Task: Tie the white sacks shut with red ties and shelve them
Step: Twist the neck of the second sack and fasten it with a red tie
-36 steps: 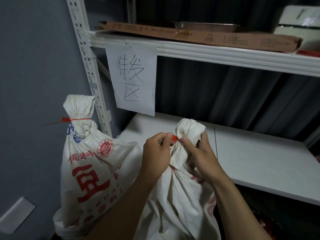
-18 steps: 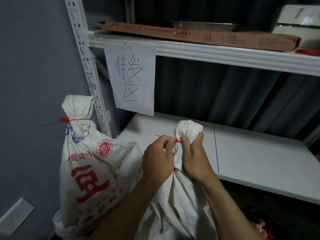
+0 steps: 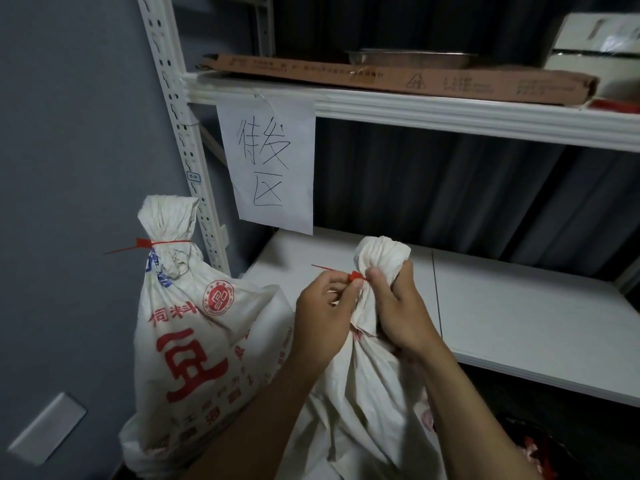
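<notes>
Two white sacks stand in front of the shelf. The left sack (image 3: 201,334), printed with red characters, has its neck closed by a red tie (image 3: 149,244) whose tail sticks out to the left. The right sack (image 3: 374,393) has its neck bunched into a knob. My right hand (image 3: 394,306) grips that neck just under the knob. My left hand (image 3: 323,306) pinches a second red tie (image 3: 353,275) at the neck, and its thin tail points left over the shelf.
A white shelf board (image 3: 519,317) lies behind the sacks. The upper shelf (image 3: 450,116) holds a flat cardboard box (image 3: 398,76), with a handwritten paper sign (image 3: 270,168) hanging from its edge. A perforated upright (image 3: 180,133) stands at left beside the grey wall.
The tie's tail has been drawn out to the left through its head, and the sack's neck is cinched tighter. My right hand shifted up to clamp right under the knob.
</notes>
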